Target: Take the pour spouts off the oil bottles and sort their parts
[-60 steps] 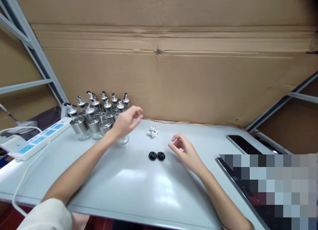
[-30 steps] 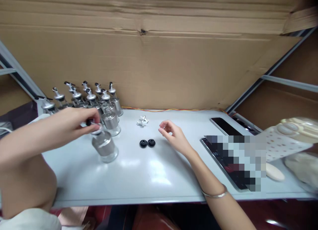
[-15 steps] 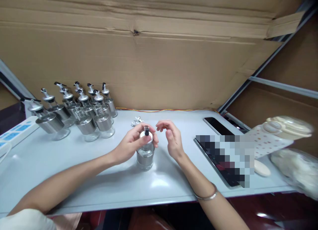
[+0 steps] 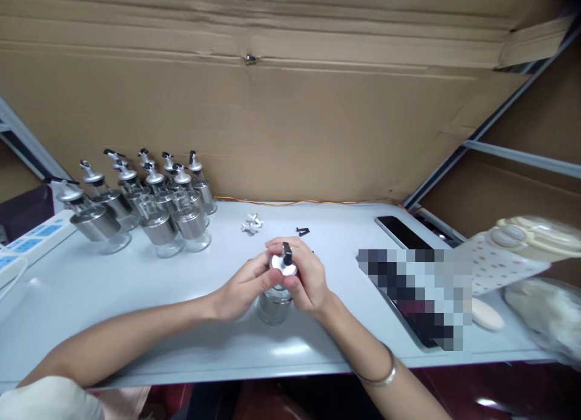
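Observation:
A glass oil bottle [image 4: 272, 310] with a metal band stands on the table in front of me, capped by a silver pour spout [image 4: 282, 265] with a black flap. Both my hands are closed around the top of this bottle. My left hand [image 4: 245, 290] wraps it from the left, thumb against the spout's base. From the right, my right hand [image 4: 311, 278] curls round the same spout, fingers behind and thumb in front. The bottle's neck is partly hidden by the hands.
Several similar bottles [image 4: 157, 229] stand at the left beside a power strip [image 4: 27, 244]. White pieces [image 4: 252, 223] and black clips [image 4: 302, 231] lie behind my hands. At right are a phone [image 4: 402, 233], a pixelated tablet [image 4: 408, 305] and a dotted tumbler [image 4: 503, 265].
My right hand has come in from the right and closed round the spout beside my left hand. The bottle sits slightly lower and further right in view. Black clips now show behind.

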`<control>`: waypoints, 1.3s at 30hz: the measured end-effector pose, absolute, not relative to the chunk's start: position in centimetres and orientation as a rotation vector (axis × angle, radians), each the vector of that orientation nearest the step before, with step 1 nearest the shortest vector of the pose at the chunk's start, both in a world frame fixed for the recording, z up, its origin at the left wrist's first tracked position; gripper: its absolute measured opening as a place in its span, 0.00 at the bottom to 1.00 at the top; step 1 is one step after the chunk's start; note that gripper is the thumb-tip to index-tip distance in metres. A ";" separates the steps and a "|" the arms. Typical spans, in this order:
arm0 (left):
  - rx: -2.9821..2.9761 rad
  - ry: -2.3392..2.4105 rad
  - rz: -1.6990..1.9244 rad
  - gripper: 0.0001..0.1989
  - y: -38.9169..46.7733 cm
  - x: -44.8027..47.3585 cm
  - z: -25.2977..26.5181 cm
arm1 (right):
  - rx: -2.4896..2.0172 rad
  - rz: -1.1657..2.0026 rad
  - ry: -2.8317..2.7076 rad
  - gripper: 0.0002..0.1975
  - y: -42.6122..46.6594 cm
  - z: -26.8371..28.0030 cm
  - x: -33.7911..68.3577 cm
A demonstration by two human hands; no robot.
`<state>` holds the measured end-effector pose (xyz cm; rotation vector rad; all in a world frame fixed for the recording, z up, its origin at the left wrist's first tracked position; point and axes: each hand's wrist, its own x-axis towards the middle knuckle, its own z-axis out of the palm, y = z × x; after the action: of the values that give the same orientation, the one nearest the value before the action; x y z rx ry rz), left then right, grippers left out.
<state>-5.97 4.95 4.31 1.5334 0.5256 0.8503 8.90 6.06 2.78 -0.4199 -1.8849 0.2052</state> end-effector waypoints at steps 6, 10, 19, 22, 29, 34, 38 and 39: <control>1.586 0.571 0.893 0.32 4.8 -5.8 3.8 | -0.451 0.128 -1.873 0.20 5.5 2.2 8.8; 1.611 0.557 0.943 0.30 4.6 -5.8 3.3 | -0.414 0.056 -1.858 0.20 5.2 2.1 8.4; 1.439 0.580 1.055 0.32 4.7 -5.2 3.5 | -0.431 0.199 -1.825 0.21 5.2 1.8 7.9; 1.381 0.586 1.055 0.33 4.7 -5.2 3.5 | -0.405 0.240 -1.854 0.21 5.2 2.1 8.1; 1.415 0.593 0.988 0.30 4.9 -5.2 3.9 | -0.589 0.474 -1.777 0.26 5.2 2.5 8.4; 1.397 0.484 0.831 0.28 4.9 -5.3 3.2 | -0.755 0.778 -1.525 0.32 5.3 2.8 8.5; 1.401 0.407 0.738 0.29 5.4 -5.6 3.4 | -0.821 0.944 -1.420 0.30 6.0 2.5 8.7; 1.427 0.413 0.697 0.28 5.6 -5.8 3.9 | -0.824 0.953 -1.388 0.29 6.3 2.5 8.8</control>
<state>-5.83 5.64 3.88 1.4269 0.4128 0.6966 8.78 6.28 2.47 -0.8237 -1.3882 0.9529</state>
